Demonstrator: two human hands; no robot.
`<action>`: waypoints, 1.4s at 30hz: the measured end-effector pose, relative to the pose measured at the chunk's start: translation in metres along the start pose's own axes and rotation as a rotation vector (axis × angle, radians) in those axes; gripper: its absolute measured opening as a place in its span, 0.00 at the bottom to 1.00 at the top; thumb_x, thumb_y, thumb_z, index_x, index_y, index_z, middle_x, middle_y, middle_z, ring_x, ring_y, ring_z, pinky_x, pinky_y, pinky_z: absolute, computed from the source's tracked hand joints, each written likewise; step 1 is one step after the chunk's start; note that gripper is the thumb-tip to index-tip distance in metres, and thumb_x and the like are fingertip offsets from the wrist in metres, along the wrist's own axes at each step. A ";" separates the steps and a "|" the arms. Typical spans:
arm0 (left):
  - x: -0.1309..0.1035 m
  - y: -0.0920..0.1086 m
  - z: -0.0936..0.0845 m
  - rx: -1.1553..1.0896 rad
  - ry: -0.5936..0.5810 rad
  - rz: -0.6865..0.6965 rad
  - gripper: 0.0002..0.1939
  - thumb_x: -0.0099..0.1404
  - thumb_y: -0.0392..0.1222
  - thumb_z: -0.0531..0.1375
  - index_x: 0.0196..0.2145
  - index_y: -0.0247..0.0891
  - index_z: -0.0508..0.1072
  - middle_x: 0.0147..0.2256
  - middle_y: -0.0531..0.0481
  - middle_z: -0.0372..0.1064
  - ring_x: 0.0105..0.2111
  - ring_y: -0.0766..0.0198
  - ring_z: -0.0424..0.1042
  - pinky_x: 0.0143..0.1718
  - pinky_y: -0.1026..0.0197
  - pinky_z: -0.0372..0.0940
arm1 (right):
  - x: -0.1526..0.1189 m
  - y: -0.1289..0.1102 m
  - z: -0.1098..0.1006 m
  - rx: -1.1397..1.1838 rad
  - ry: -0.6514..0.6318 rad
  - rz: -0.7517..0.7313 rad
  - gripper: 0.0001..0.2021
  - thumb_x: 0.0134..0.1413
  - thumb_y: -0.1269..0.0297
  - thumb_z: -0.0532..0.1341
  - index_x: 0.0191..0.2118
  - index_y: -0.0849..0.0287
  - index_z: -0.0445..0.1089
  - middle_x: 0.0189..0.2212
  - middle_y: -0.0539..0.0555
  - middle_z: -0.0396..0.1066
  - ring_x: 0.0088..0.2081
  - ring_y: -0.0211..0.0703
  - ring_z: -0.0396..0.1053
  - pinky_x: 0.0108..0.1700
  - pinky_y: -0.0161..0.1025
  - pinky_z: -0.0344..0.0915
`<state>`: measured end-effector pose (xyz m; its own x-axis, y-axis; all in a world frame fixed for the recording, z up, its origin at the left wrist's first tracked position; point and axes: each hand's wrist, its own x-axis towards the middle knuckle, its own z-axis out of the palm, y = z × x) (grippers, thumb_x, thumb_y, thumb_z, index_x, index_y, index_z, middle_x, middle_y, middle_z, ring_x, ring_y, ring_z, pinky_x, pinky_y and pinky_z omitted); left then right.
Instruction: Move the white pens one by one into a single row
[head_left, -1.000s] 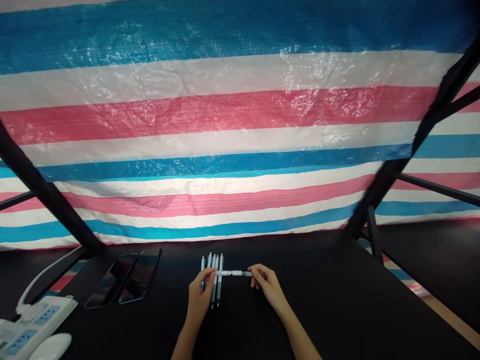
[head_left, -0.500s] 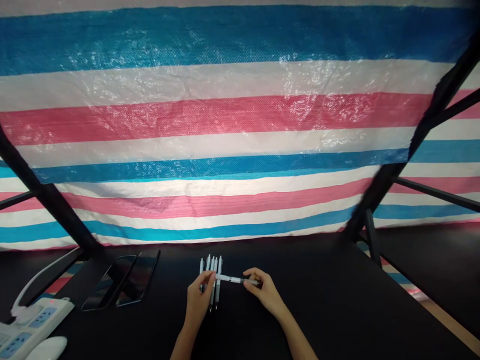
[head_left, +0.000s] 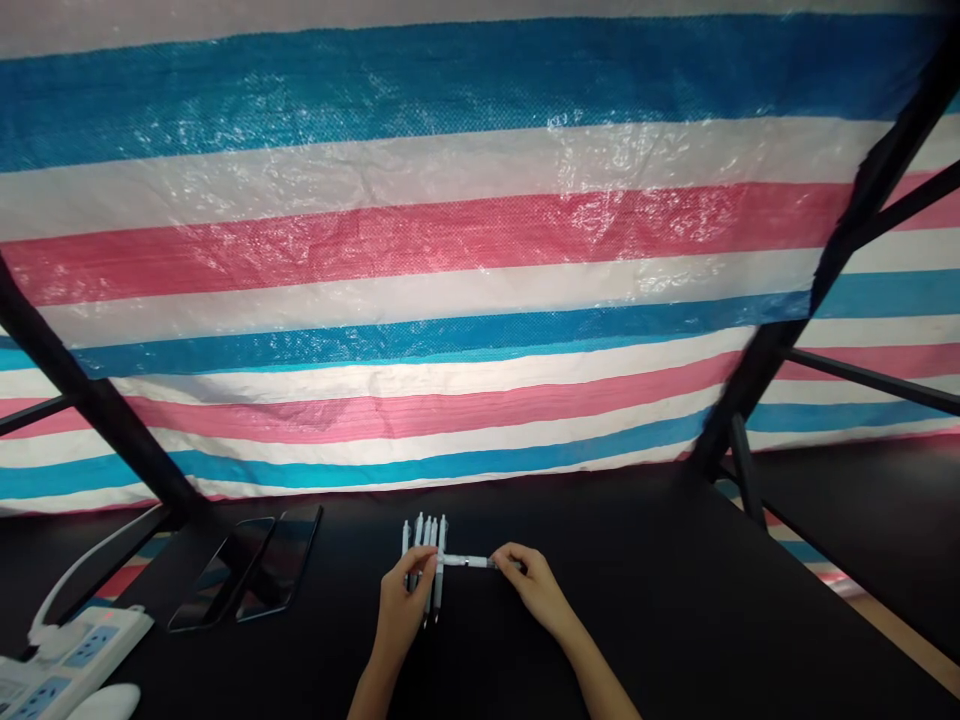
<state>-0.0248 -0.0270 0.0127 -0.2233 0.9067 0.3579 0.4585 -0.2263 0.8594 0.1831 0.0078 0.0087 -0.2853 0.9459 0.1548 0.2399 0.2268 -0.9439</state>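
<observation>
A white pen (head_left: 466, 561) lies crosswise between my two hands, a little above the black table. My left hand (head_left: 405, 595) pinches its left end between thumb and fingertips. The fingers of my right hand (head_left: 529, 580) are closed on its darker right end, hiding the tip. Behind my left hand, several white pens (head_left: 442, 535) rest side by side on the table, pointing away from me. My left fingers cover the middle of some of them.
Two dark, glossy phone-like slabs (head_left: 279, 565) lie at the left. A white power strip (head_left: 97, 645) with a plugged-in cable and a white rounded object (head_left: 109, 702) are at the lower left. A striped sheet (head_left: 450, 240) hangs behind the black table (head_left: 675, 600), between dark frame bars.
My right fingers have closed more tightly round the pen's right end and shifted slightly. The pen is still held between both hands. The view has tilted a little.
</observation>
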 end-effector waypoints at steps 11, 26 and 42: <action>0.001 -0.008 0.002 0.009 0.010 -0.023 0.16 0.58 0.51 0.57 0.32 0.37 0.77 0.31 0.46 0.76 0.31 0.57 0.74 0.35 0.59 0.69 | -0.002 -0.001 0.004 0.025 -0.010 0.025 0.10 0.47 0.59 0.61 0.29 0.61 0.72 0.21 0.48 0.62 0.23 0.35 0.57 0.26 0.32 0.52; -0.002 -0.002 0.004 0.005 -0.085 -0.035 0.15 0.58 0.51 0.57 0.31 0.37 0.76 0.30 0.46 0.75 0.31 0.59 0.73 0.35 0.60 0.68 | -0.003 -0.006 0.006 -0.010 0.005 0.028 0.11 0.48 0.59 0.60 0.27 0.62 0.73 0.21 0.50 0.65 0.24 0.36 0.60 0.27 0.33 0.54; 0.004 -0.001 -0.007 -0.297 -0.153 -0.103 0.17 0.52 0.53 0.63 0.29 0.35 0.76 0.32 0.42 0.76 0.33 0.57 0.74 0.36 0.58 0.69 | -0.003 -0.005 0.019 0.098 0.011 0.005 0.15 0.49 0.52 0.61 0.30 0.61 0.73 0.20 0.48 0.62 0.21 0.34 0.57 0.24 0.32 0.53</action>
<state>-0.0325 -0.0253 0.0159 -0.1132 0.9681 0.2237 0.1646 -0.2038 0.9651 0.1656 0.0000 0.0073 -0.2743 0.9494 0.1528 0.1487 0.1989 -0.9687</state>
